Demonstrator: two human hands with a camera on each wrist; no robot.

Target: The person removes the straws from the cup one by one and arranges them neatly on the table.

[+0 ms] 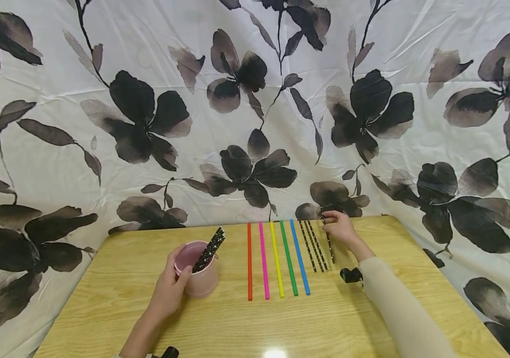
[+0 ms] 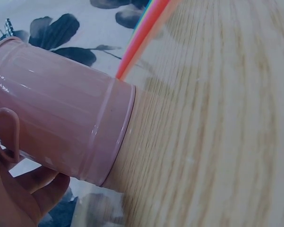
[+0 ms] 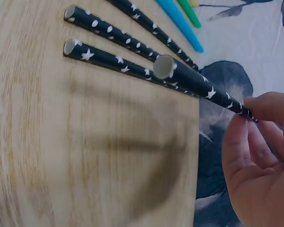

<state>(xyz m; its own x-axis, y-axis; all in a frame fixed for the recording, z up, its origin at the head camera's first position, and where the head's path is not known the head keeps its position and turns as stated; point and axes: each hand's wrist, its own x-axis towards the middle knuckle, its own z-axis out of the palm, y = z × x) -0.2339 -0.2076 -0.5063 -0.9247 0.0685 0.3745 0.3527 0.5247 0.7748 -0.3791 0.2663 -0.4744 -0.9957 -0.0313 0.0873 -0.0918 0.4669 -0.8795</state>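
My left hand (image 1: 165, 291) grips a small pink metal bucket (image 1: 203, 284) on the left of the table, its fingers and thumb around the side. Several black straws with white marks (image 1: 209, 250) lean out of the bucket towards the right. At the table's far edge, my right hand (image 1: 341, 229) pinches one black straw with white stars (image 3: 198, 84) near its far end. The straw's near end is raised above the wood in the right wrist view. Just left of it lie three black patterned straws (image 1: 315, 248), side by side.
Left of the black straws, a row of plain straws lies on the wooden table (image 1: 255, 323): red (image 1: 249, 263), pink (image 1: 264, 263), yellow (image 1: 277, 263), green (image 1: 289, 261) and blue (image 1: 300, 261). A floral cloth (image 1: 291, 139) hangs behind the table's far edge.
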